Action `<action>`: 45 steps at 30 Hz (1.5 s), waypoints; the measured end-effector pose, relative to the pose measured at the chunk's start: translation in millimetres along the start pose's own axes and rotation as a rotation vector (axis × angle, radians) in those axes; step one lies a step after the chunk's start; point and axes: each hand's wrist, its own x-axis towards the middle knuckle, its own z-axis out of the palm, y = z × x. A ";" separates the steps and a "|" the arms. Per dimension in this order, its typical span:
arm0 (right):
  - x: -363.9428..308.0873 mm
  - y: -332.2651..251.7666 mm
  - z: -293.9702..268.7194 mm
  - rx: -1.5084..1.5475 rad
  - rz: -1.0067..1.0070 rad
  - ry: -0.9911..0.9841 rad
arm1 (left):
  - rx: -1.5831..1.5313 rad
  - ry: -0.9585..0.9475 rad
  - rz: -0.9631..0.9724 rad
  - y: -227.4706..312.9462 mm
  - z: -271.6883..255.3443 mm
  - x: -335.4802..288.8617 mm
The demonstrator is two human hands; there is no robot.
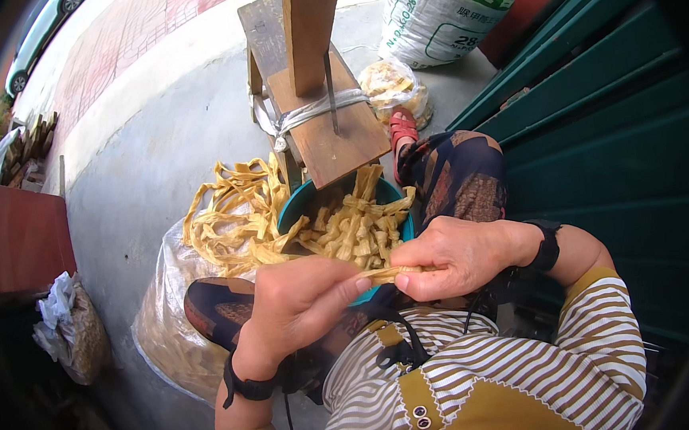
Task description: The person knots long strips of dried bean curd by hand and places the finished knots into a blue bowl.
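Note:
Both hands meet in front of my body over a teal tub point(290, 207). My left hand point(298, 298) is closed with thumb and fingers pinching one end of a soft yellow strip point(381, 275). My right hand point(461, 256) pinches its other end, and the strip runs nearly level between them. Below them, the tub holds several short, knotted yellow pieces point(357, 226). To the left, long loose yellow strips point(235, 199) lie in a tangle on a clear plastic sack point(160, 316).
Beyond the tub stands a wooden bench point(268, 36) with a board point(335, 140) tied on by a white strip. A bag of yellow pieces point(391, 88) and a white-green sack point(446, 16) are behind. Green slatted panels point(601, 109) line the right; another bag point(77, 329) lies far left.

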 end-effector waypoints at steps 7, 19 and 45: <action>-11.5 26.1 -35.9 0.127 0.204 0.181 | -0.135 -0.099 -0.483 -17.4 -45.4 9.5; 29.4 -0.6 -6.0 0.857 0.235 -0.128 | 0.077 -0.108 -0.372 -5.6 -52.9 2.6; 47.9 -2.5 40.1 -0.094 -0.252 0.428 | -0.502 0.094 -0.286 29.5 6.5 -29.6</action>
